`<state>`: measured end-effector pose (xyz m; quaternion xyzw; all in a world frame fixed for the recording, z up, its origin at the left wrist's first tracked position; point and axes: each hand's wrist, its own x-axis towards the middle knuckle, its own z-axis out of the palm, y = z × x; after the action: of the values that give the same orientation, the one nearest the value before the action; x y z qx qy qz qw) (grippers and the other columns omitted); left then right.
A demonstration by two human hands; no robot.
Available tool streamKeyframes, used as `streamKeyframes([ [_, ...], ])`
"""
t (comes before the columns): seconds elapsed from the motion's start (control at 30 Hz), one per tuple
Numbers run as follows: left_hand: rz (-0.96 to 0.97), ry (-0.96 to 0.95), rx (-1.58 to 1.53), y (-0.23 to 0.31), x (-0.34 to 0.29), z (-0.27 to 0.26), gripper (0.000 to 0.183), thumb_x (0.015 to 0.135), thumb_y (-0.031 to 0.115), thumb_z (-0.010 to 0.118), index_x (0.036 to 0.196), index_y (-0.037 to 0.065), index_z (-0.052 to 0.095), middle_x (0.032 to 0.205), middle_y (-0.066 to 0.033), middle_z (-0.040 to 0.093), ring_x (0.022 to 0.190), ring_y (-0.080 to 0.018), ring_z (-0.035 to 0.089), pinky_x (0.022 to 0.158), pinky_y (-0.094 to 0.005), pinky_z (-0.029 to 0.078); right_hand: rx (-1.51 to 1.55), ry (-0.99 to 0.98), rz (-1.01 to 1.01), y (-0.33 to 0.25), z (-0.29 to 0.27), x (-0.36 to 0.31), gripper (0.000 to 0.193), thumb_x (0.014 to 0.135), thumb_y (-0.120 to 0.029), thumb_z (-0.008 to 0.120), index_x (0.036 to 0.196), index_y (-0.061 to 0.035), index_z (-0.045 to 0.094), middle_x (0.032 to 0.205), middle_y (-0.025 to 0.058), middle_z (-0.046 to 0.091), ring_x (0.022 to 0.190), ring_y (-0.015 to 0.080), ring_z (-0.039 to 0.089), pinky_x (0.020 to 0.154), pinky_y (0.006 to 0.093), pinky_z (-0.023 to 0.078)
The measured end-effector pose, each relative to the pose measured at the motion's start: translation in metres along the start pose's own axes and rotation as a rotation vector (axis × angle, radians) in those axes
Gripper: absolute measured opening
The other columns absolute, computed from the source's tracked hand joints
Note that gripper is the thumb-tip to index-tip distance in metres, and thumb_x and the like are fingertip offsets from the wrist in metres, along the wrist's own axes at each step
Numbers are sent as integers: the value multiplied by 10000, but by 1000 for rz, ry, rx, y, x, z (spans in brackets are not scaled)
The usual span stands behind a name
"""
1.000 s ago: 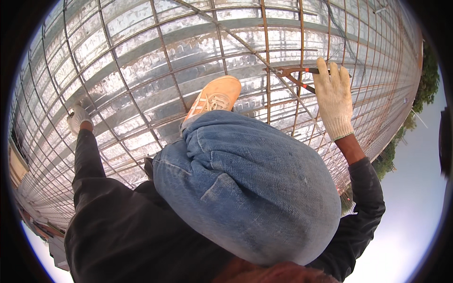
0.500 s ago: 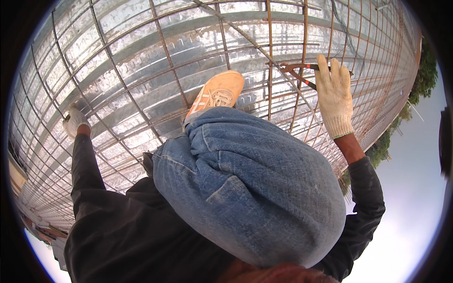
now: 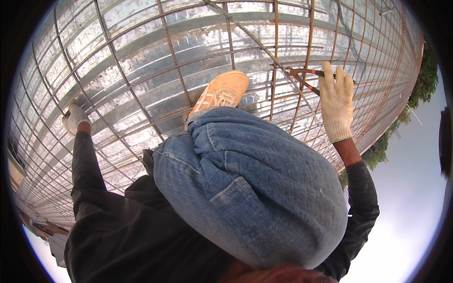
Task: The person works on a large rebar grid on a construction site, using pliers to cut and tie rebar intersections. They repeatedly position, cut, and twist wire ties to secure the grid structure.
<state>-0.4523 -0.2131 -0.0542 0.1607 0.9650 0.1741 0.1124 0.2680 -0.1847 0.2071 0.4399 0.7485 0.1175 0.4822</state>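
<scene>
My right hand (image 3: 337, 104), in a cream knitted glove, is closed on a pair of pincers (image 3: 304, 78) with red and black handles. The handles are spread apart. The jaws are beside a crossing of rusty steel bars in the rebar mesh (image 3: 273, 66), where a diagonal bar also passes; whether they touch it I cannot tell. Over on the far left my left hand (image 3: 76, 120), in a whitish glove, is curled at the mesh. A small dark spot shows at its fingers, but what it holds is too small to make out.
Ribbed, shiny metal decking (image 3: 198, 42) lies under the mesh. My orange shoe (image 3: 224, 92) stands on it beside my bent knee in blue jeans (image 3: 255, 184). A dark wire tangle (image 3: 347, 33) lies on the bars. Trees (image 3: 424, 75) stand beyond the right edge.
My right hand and the pincers have dropped slightly toward me. The mesh and shoe have shifted a little rightward in view. My left hand stays almost in place.
</scene>
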Motion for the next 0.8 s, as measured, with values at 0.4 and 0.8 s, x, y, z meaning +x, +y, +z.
streamKeyframes([
  [0.4,259,106,-161,-175,177,6,156,1019,301,748,1110,175,768,1212,-17,768,1116,-149,658,961,-364,465,110,48,7,-10,10,18,360,923,-103,839,1278,-117,783,1650,12,460,1452,262,459,1244,427,389],
  [0.8,-243,-171,-254,-8,-2,18,202,1066,357,666,1156,216,779,1220,-1,746,1174,-144,639,1014,-354,441,-143,58,-35,-5,-7,6,371,927,-102,825,1297,-116,788,1653,37,461,1424,272,467,1233,442,384],
])
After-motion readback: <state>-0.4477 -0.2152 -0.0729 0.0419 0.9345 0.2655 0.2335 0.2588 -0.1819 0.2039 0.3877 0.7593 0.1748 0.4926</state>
